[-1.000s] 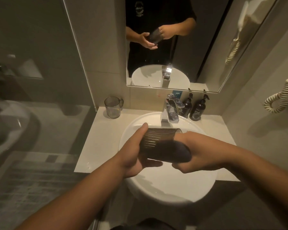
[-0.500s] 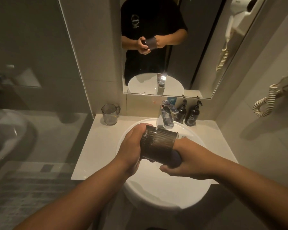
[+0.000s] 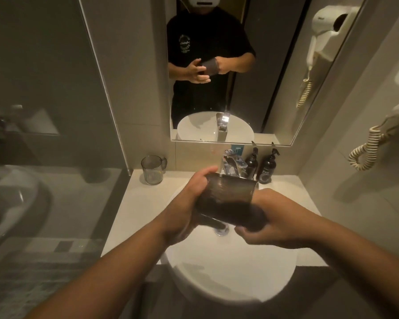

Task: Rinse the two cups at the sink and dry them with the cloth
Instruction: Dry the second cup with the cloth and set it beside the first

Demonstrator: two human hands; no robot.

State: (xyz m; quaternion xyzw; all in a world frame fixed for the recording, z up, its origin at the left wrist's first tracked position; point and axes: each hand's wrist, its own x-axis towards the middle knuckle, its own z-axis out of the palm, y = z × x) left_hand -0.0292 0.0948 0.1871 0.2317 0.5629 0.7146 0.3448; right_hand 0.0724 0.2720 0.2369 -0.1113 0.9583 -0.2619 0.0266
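A dark ribbed cup (image 3: 228, 192) lies tilted on its side above the white sink (image 3: 228, 268), just in front of the tap (image 3: 234, 165). My left hand (image 3: 189, 199) wraps round its left side. My right hand (image 3: 270, 217) presses what looks like a dark cloth (image 3: 249, 217) over the cup's lower right end, hiding that end. The second cup, a clear glass mug (image 3: 152, 169), stands upright on the counter (image 3: 134, 203) at the back left, away from both hands. No water is visibly running.
Two dark pump bottles (image 3: 266, 168) stand right of the tap against the wall. A mirror (image 3: 217, 65) hangs above and reflects my hands. A hair dryer cord (image 3: 366, 148) hangs on the right wall. A glass screen (image 3: 55, 111) borders the counter's left.
My left hand went from lying flat at the cup's open end to wrapping round its side. Both hands and the cup drew closer to the tap, and the view tilted upward.
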